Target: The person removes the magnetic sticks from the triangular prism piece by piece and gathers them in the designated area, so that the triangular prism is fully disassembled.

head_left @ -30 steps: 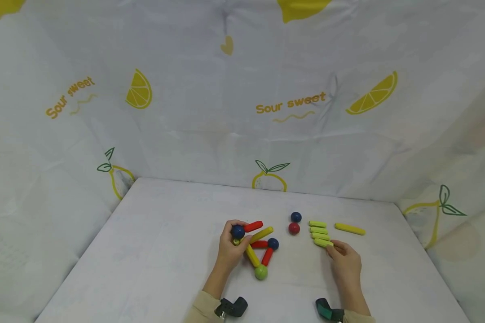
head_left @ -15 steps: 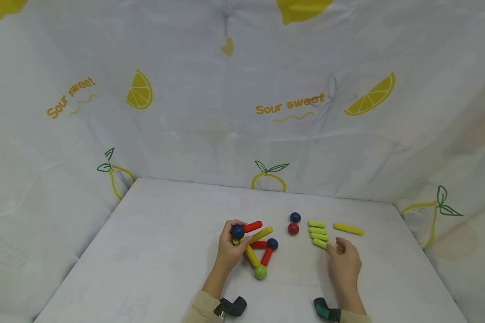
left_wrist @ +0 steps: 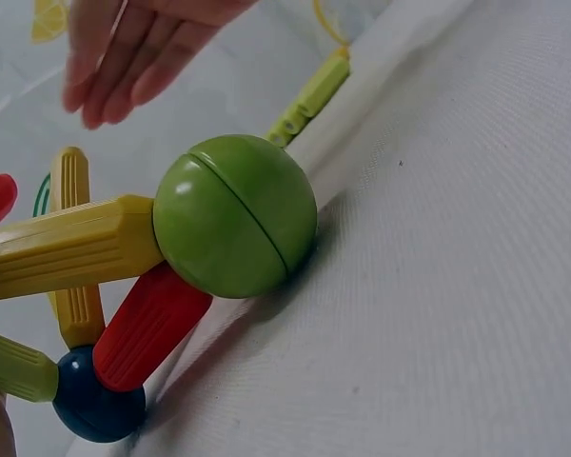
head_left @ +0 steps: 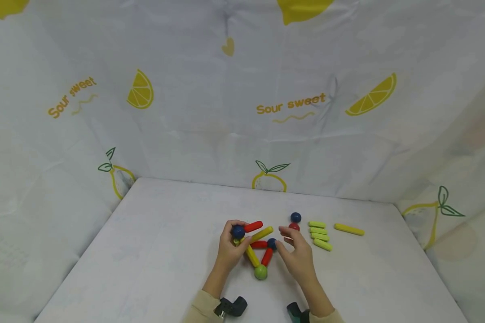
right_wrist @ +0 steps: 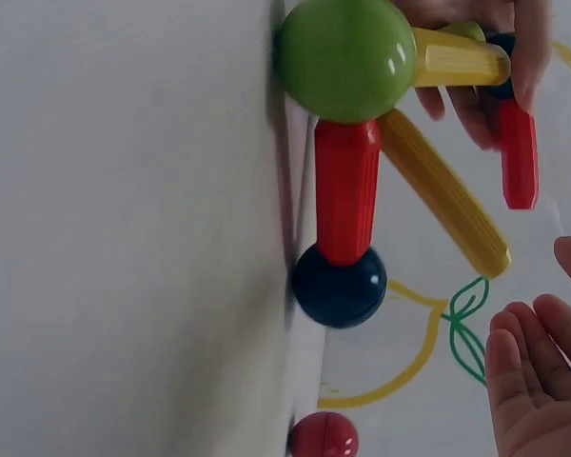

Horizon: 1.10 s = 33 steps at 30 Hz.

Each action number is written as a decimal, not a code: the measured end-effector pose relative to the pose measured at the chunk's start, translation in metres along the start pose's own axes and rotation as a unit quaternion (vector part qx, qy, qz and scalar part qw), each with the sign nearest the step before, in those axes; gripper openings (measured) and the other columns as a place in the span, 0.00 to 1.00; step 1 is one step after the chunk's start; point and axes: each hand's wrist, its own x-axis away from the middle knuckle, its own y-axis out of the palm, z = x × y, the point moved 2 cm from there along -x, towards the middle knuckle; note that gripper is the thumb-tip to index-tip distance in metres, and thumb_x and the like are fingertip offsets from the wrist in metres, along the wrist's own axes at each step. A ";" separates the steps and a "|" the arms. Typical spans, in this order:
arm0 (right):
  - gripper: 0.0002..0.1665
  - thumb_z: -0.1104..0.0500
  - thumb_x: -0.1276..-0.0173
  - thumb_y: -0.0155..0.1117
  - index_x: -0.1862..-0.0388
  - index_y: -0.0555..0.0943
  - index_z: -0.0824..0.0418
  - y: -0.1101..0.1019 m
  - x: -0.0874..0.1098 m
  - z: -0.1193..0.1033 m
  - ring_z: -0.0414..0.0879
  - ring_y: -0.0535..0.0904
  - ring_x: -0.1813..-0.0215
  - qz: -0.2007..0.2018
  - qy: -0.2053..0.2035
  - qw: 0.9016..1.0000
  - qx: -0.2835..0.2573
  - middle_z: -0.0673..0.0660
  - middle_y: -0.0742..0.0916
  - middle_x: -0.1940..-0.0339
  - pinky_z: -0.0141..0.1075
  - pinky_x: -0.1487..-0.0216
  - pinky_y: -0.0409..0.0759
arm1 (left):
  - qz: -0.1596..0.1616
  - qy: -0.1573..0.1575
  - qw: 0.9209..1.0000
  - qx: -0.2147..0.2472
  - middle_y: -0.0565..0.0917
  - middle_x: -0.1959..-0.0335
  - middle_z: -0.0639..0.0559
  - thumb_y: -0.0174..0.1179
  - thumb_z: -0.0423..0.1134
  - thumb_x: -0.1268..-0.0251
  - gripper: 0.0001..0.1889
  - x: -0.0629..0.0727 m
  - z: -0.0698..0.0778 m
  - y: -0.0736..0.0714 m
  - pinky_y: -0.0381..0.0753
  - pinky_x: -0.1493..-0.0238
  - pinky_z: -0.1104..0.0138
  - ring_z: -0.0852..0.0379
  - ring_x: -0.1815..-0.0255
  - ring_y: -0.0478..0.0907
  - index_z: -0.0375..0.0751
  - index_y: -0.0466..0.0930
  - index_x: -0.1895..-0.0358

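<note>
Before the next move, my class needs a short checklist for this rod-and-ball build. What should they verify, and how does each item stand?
1. Left hand holds the rod-and-ball frame: ok.
2. Right hand is free: ok, nothing in its fingers.
3. Green ball rests on the table: ok.
4. Upper red rod and upper yellow rod have balls on their far ends: not ok, both are bare.
5. Spare balls lie ready: ok, a loose red ball and a loose blue ball.
6. Joints hold firmly: cannot tell.
</note>
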 end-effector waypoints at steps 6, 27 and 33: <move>0.24 0.66 0.40 0.67 0.44 0.76 0.62 0.012 -0.018 -0.021 0.49 0.79 0.42 -0.042 -0.037 0.998 -0.025 0.56 0.82 0.45 0.40 0.45 0.79 | 0.001 -0.004 1.000 0.003 0.76 0.50 0.32 0.61 0.24 0.44 0.20 -0.001 -0.001 0.000 0.74 0.41 0.76 0.42 0.47 0.75 0.26 0.67 0.49; 0.17 0.62 0.38 0.67 0.50 0.81 0.57 0.020 -0.040 -0.030 0.46 0.80 0.51 -0.144 -0.025 0.989 -0.024 0.52 0.86 0.52 0.47 0.45 0.80 | -0.006 0.023 1.000 -0.003 0.77 0.53 0.33 0.60 0.21 0.45 0.19 -0.002 0.003 0.001 0.76 0.42 0.74 0.47 0.49 0.77 0.23 0.66 0.50; 0.12 0.62 0.37 0.65 0.53 0.81 0.59 0.018 -0.038 -0.027 0.46 0.84 0.54 -0.162 -0.025 0.983 -0.084 0.52 0.86 0.56 0.39 0.48 0.83 | -0.013 0.045 0.999 -0.001 0.76 0.53 0.29 0.60 0.21 0.45 0.22 -0.004 0.002 0.002 0.77 0.43 0.73 0.40 0.49 0.76 0.20 0.63 0.48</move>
